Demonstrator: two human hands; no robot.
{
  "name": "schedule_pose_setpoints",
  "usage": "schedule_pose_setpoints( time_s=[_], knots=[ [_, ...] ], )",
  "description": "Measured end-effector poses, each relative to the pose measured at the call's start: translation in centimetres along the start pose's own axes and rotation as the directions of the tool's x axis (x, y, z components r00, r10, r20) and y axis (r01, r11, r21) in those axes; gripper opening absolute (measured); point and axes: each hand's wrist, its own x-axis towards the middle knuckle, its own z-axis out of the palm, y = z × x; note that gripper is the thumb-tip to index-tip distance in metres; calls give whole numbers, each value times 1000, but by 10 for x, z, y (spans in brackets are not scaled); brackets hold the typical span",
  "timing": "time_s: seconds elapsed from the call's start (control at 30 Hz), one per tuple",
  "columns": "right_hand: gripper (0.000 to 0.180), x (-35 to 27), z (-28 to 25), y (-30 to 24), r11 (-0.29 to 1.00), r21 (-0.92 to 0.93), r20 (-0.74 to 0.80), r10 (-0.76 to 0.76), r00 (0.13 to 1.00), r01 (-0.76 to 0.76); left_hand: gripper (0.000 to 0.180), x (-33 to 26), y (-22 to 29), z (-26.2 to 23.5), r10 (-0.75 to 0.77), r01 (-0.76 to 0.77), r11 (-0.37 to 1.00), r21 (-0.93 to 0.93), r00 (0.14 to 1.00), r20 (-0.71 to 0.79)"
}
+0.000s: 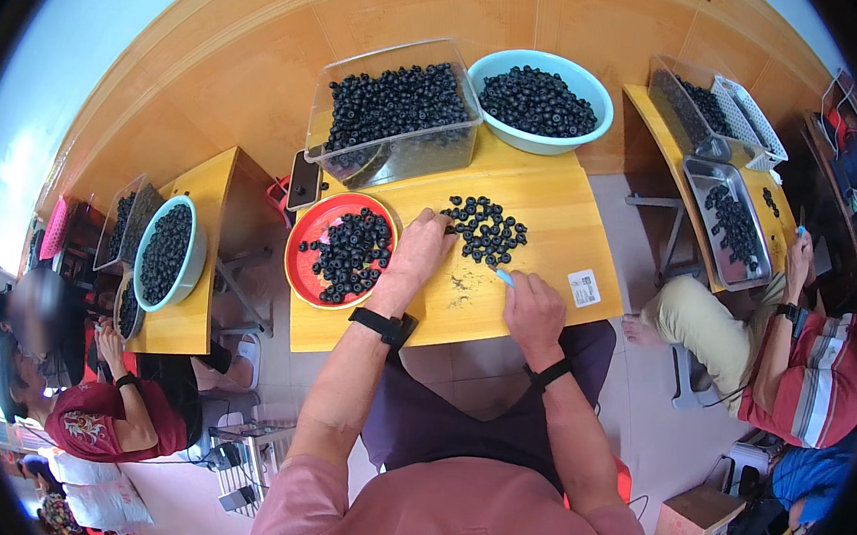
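Left hand (418, 250) fingers together, touching the dark berries (487, 228) on the wooden table (551, 216) | right hand (535, 313) fingers clamped on a small blue tool (503, 276) | red plate (299, 268) beside.

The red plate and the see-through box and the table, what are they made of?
The red plate looks like glossy plastic: even bright colour, smooth raised rim. The see-through box seems to be clear hard plastic, since the dark round berries show through its walls. The table looks like light wood or wood-look board with a smooth finish; faint grain lines show, but I can't tell which.
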Motion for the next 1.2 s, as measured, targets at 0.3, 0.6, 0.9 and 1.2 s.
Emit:
schedule_pose_setpoints(
  time_s=[0.3,0.6,0.9,1.2],
  knots=[
    [11,1,-3,1,1000,-6,-7,2,1000,-2,23,-19,1,11,-131,103,973,-209,984,-123],
    [10,1,-3,0,1000,1,-8,-2,1000,2,31,-33,3,16,-92,52,984,-173,969,-230],
    [11,1,-4,-2,1000,-28,10,6,1000,-5,31,-35,0,18,-124,97,981,-165,979,-162],
    [12,0,-3,0,1000,-30,16,10,1000,-9,28,-49,17,4,-362,268,829,-492,926,-106]
  ],
)
